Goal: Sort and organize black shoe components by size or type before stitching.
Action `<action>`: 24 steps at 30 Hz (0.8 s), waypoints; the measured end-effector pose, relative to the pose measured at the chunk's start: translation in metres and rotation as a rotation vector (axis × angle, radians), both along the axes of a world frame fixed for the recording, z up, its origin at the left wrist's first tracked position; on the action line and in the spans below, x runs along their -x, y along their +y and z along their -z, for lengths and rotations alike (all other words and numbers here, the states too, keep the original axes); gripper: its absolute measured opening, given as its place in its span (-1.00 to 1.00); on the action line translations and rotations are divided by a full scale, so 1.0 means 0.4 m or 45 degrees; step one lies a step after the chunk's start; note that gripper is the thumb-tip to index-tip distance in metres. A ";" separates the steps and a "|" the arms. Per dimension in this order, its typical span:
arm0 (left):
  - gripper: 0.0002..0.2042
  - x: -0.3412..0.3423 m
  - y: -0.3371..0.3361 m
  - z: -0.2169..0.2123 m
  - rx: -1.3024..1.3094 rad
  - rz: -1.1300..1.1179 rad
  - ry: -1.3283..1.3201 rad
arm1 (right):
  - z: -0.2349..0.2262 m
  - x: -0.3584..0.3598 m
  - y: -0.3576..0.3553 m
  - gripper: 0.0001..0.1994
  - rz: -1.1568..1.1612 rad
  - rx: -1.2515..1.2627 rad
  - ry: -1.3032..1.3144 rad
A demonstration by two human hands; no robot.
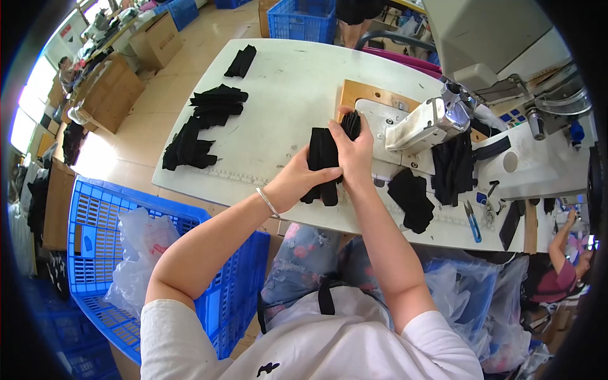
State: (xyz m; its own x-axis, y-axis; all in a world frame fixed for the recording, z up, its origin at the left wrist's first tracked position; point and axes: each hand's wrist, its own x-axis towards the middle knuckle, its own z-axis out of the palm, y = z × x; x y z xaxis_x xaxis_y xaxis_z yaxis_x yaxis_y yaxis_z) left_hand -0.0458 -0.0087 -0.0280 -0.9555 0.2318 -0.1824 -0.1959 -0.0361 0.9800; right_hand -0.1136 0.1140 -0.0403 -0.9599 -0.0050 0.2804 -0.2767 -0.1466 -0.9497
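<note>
Both hands are together at the middle of the white tabletop (278, 101), right in front of the sewing machine (437, 120). The left hand (297, 180), a thin bangle on its wrist, is curled shut around the lower half of a bundle of black fabric strips (322, 158), thumb pressed across the front. The right hand (356, 155) closes over the top of the same bundle, fingers pinching the upper ends near the machine's metal plate. The fabric looks soft, matte and limp, its loose ends dangling below the left hand. More black pieces lie in a ragged pile (202, 123) well to the left, and others (411, 199) just right of the hands. Blue-handled snips (472, 223) rest further right.
</note>
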 end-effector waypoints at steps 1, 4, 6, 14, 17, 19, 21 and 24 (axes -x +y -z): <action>-0.66 0.003 -0.012 -0.006 -0.154 0.064 -0.083 | 0.001 0.002 0.002 -0.71 0.000 0.003 0.001; -0.67 0.000 -0.024 -0.029 -0.574 -0.036 -0.260 | -0.009 0.007 0.011 -0.70 -0.028 0.113 -0.097; -0.67 0.002 -0.023 -0.042 -0.552 -0.139 -0.311 | -0.025 -0.005 0.016 -0.68 -0.005 0.089 -0.193; -0.55 0.000 -0.012 0.006 0.036 -0.161 0.101 | -0.027 -0.038 -0.001 -0.59 -0.361 -0.044 -0.291; -0.59 0.002 -0.022 0.003 -0.311 -0.183 0.009 | -0.038 -0.034 0.014 -0.58 -0.370 0.095 -0.397; -0.64 0.008 -0.041 -0.011 -0.263 -0.180 -0.030 | -0.034 -0.031 0.005 -0.57 -0.359 0.094 -0.333; -0.66 0.010 -0.056 -0.013 -0.245 -0.187 -0.034 | -0.013 -0.023 -0.003 -0.56 -0.358 0.085 -0.250; -0.68 0.017 -0.040 -0.027 -0.107 -0.234 -0.047 | -0.019 -0.021 0.014 -0.58 -0.353 0.222 -0.309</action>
State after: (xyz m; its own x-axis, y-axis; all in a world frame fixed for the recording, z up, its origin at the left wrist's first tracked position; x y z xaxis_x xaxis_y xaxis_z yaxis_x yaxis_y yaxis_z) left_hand -0.0526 -0.0248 -0.0173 -0.9762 0.0703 -0.2052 -0.2140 -0.1557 0.9643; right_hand -0.1051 0.1197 -0.0327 -0.9672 -0.2453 0.0654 0.0250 -0.3486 -0.9370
